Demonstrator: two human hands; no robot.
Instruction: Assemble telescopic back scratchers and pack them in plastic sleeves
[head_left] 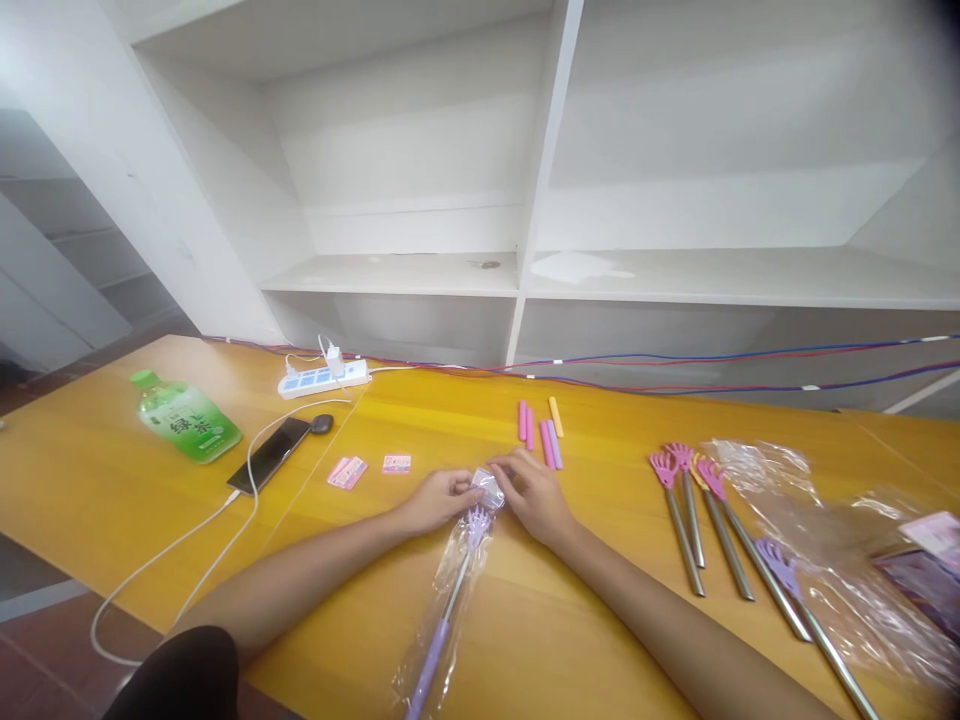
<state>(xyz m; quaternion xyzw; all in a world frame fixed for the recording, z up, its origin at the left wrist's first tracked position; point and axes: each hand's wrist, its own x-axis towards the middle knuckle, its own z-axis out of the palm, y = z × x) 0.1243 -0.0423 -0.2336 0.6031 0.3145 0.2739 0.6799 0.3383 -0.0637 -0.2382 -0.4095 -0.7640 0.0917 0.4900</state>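
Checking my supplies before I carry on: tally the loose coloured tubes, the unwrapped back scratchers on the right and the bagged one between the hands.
Loose tubes: 5 (3 pink, 1 purple, 1 yellow)
Unwrapped back scratchers: 5 (3 pink, 1 purple, 1 yellow)
Bagged back scratcher: 1 (purple)
Total: 11

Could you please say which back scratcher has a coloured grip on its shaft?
The wrapped purple scratcher by the left hand; the scratchers at right show bare metal.
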